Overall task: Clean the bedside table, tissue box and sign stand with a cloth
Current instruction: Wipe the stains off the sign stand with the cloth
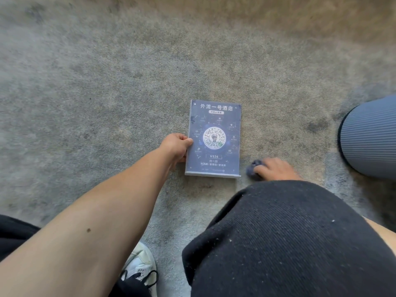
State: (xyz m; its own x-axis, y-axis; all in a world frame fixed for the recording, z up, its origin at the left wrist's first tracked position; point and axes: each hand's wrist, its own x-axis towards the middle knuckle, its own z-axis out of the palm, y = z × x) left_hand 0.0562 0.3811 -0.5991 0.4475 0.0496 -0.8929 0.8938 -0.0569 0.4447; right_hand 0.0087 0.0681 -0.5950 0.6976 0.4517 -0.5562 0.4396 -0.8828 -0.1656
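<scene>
Head view. We take the sign stand [213,139] as our landmark: it lies face up on the grey carpet [96,93], its base strip toward us and its title line away from us.

Our left hand [177,146] is at the stand's left edge, thumb on the front face and fingers curled under the side, so we are gripping the stand. Our right hand [275,169] sits just right of the stand's base corner, clenched around a bunched dark blue cloth [254,169] that touches the carpet. The cloth is beside the stand and not on it.

A ribbed grey round container [370,138] stands well to the right of the stand, partly out of frame. Nearer us than the stand we see our black-clad knee [289,236] and a white shoe [141,266].

Progress, as a judgement: the bedside table and the tissue box are not in view, so we cannot tell whether either is wiped. We also cannot read from the stand's surface whether it is clean or dusty. With stand gripped and cloth in hand, we judge that the stand is the item in hand, and its wiping is either about to start or only partly done.
</scene>
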